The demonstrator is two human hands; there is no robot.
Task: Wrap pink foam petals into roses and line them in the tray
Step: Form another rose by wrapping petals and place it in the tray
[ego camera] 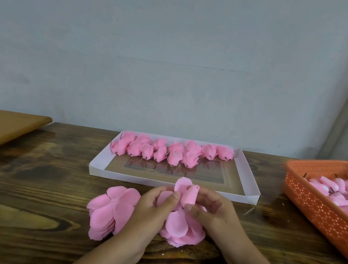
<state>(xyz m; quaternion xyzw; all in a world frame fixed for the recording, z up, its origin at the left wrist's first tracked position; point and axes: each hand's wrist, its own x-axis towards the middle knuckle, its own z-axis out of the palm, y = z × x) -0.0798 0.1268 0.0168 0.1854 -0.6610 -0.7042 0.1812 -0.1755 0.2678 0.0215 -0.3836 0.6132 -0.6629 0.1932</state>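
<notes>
Both hands, left [155,204] and right [209,208], pinch a half-wrapped pink rose [187,191], its soft petals curling upward. Loose foam petals [111,209] lie fanned beneath; finished roses [173,151] line the white tray [173,186].

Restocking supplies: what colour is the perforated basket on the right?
Orange basket, seen in the head view.
</notes>
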